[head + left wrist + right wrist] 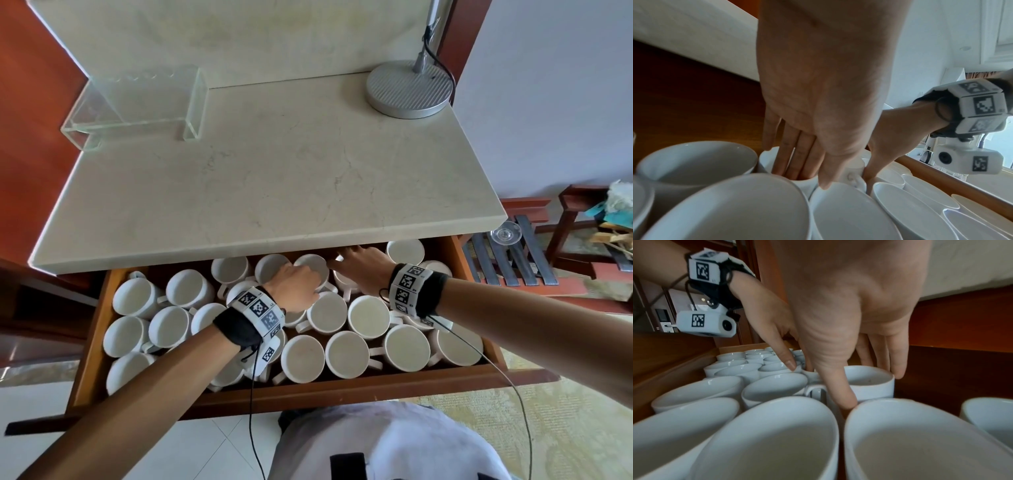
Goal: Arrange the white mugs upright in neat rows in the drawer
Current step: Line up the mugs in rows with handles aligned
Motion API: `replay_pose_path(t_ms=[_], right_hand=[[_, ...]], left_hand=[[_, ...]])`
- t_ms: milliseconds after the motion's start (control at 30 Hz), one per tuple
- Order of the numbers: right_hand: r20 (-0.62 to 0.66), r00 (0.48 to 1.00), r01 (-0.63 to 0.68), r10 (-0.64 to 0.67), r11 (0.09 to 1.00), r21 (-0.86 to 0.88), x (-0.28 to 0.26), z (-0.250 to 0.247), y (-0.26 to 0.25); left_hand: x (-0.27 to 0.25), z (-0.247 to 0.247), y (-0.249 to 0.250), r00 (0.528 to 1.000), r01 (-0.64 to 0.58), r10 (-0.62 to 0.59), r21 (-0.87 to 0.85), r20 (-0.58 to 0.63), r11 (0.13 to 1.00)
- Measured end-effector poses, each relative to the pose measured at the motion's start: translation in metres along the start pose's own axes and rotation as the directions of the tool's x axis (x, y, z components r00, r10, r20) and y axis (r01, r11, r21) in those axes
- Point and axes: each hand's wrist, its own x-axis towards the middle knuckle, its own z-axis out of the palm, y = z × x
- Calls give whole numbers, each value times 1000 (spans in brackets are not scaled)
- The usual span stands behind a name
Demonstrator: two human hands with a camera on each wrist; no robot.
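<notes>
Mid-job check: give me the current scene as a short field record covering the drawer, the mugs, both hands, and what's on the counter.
drawer: wooden drawer, pulled open under the stone counter
mugs: many white mugs, nearly all upright, tightly packed; rows uneven, handles pointing different ways
left hand: left hand at the back row, fingers dipped inside a mug, thumb outside its rim
right hand: right hand at the back of the drawer, fingers spread round a mug, thumb down by its handle
counter items: clear acrylic stand, lamp base
</notes>
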Motion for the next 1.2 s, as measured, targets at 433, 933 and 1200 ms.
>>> replay_pose_path(t_ms=[433,933,1200], right_hand=[[8,1000,-16,15,978,206,-8,13,13],[165,924,-374,345,905,202,-96,25,78],[228,882,-458,411,863,215,-95,34,82]], left_hand=[[5,-10,20,990,55,-63,-69,-126,996],[58,-19,85,977,-133,110,-121,-182,984],[68,-12,90,984,-136,115,-151,-138,979]])
